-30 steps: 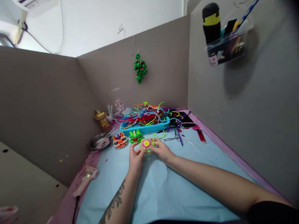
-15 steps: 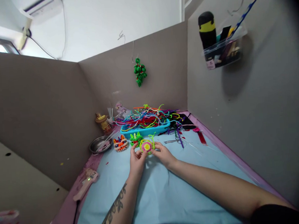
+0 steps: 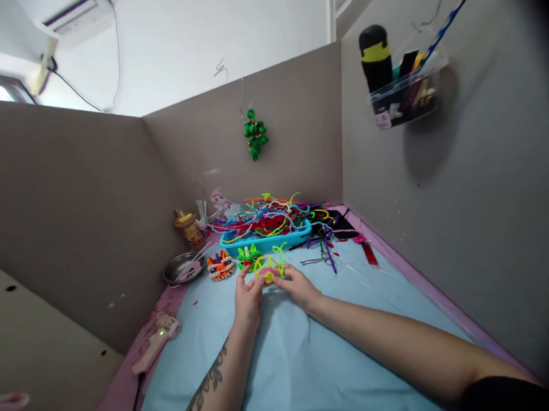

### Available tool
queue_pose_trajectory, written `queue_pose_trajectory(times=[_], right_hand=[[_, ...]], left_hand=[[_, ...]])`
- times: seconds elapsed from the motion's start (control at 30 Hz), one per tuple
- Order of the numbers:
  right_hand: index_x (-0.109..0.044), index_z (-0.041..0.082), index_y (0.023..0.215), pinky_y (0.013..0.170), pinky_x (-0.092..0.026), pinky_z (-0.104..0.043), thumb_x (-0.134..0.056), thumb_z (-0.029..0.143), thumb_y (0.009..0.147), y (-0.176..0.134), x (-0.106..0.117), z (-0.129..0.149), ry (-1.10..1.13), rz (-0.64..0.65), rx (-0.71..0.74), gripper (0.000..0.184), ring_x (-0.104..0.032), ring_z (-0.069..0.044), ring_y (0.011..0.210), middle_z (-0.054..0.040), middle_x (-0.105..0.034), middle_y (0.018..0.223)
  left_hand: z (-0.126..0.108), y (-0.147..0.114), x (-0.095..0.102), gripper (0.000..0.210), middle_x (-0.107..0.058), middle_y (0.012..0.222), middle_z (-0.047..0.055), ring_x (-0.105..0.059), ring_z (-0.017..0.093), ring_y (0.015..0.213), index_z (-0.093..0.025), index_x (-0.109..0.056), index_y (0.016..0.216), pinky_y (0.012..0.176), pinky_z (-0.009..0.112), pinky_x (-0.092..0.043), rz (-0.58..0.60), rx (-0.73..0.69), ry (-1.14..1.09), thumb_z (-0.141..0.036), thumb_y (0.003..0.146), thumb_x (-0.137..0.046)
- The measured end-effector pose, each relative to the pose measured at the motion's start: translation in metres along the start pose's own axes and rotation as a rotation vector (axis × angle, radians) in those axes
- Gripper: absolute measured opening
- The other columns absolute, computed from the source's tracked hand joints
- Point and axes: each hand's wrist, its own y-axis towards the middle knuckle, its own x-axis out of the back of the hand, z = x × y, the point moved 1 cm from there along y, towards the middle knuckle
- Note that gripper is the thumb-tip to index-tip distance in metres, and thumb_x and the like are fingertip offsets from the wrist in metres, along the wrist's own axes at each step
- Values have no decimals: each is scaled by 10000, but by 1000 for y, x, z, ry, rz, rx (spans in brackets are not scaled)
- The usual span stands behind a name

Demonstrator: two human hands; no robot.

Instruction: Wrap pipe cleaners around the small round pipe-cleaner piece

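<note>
Between my two hands is a small pipe-cleaner piece [image 3: 268,273] with a yellow middle, a pink ring and yellow-green loops standing up behind it. My left hand [image 3: 250,297] pinches its left side. With thumb and fingers, my right hand [image 3: 300,287] grips the right side, where a bright green stem with a curled end sticks up. Just behind the left fingertips sits a green pipe-cleaner creature head [image 3: 248,257]. To its left rests an orange and white one [image 3: 221,266] with dark eyes.
A blue tray [image 3: 267,244] heaped with coloured pipe cleaners stands at the back. Scissors [image 3: 316,261] lie to the right. On the left are a metal bowl [image 3: 185,279] and a pink glue gun [image 3: 157,346] with its cable. A clear box [image 3: 403,101] hangs on the right partition.
The pipe-cleaner piece has tipped, so its pink and yellow face shows flatter and its yellow-green loops show above. Both hands keep hold and have shifted slightly. The camera view has shifted a little.
</note>
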Motion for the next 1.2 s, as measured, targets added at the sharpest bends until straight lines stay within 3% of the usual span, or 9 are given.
queue_pose_trajectory(times=[0.23,0.4,0.63,0.83,1.03,1.2], right_hand=[[-713,194,784,973,-291,-398,-704,437,625,-1,-4,3,130,-33,-59,291,-459,-237,1016,-64,-555,991],[-710,187,772,947,-312,-396,-704,423,624,-3,-6,5,165,-24,-71,278,-473,-232,986,-64,-559,964],[-705,182,730,941,-308,-375,-706,427,613,-2,-6,3,77,-55,-50,272,-475,-219,963,-49,-565,906],[-702,182,691,921,-318,-373,-725,432,581,-1,-6,5,132,-44,-81,274,-494,-222,951,-53,-577,929],[-664,162,693,724,-384,-310,-690,465,612,3,-4,-2,237,-62,-141,315,-498,-163,739,-29,-589,751],[-588,167,667,592,-343,-255,-661,468,642,2,-2,1,308,-70,-235,310,-464,-125,646,-2,-564,679]], left_hand=[[2,2,2,590,-303,455,-140,-203,5,331,-191,-384,1092,350,139,-133,49,72,-78,-321,621,-714],[-1,1,1,658,-273,438,-145,-182,4,317,-177,-378,1161,347,149,-123,88,138,-121,-311,614,-718],[3,0,1,748,-406,472,-109,-232,7,324,-155,-350,1233,331,147,-143,75,54,-41,-340,614,-728],[2,1,3,827,-360,436,-122,-201,9,311,-155,-304,1306,318,148,-134,119,83,-27,-346,620,-725],[4,-2,-1,894,-562,620,-39,-294,8,339,-207,-245,1351,325,139,-205,83,23,154,-369,614,-725],[2,0,1,846,-527,547,-57,-304,22,336,-189,-305,1320,321,139,-217,1,-3,216,-393,611,-720]])
